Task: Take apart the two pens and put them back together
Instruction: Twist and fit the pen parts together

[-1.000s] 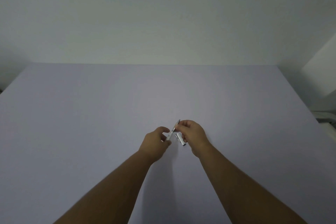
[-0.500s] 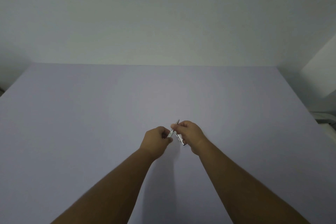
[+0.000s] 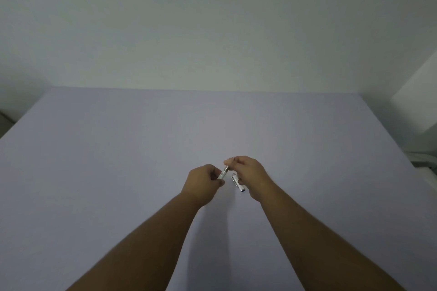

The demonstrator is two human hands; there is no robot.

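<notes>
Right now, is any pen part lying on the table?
No, the pen barrel is pinched between both hands, and the cap piece sits in the right hand.

The big flat table top [image 3: 118, 172] is plain pale purple. The small shiny pen piece [image 3: 223, 173] is silver-white. The wall [image 3: 212, 30] is plain grey-white.

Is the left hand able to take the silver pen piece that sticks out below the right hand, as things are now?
Probably not at once. The left hand is closed on the pen barrel, and the right hand pinches its upper end. The silver piece is close, with nothing between.
</notes>
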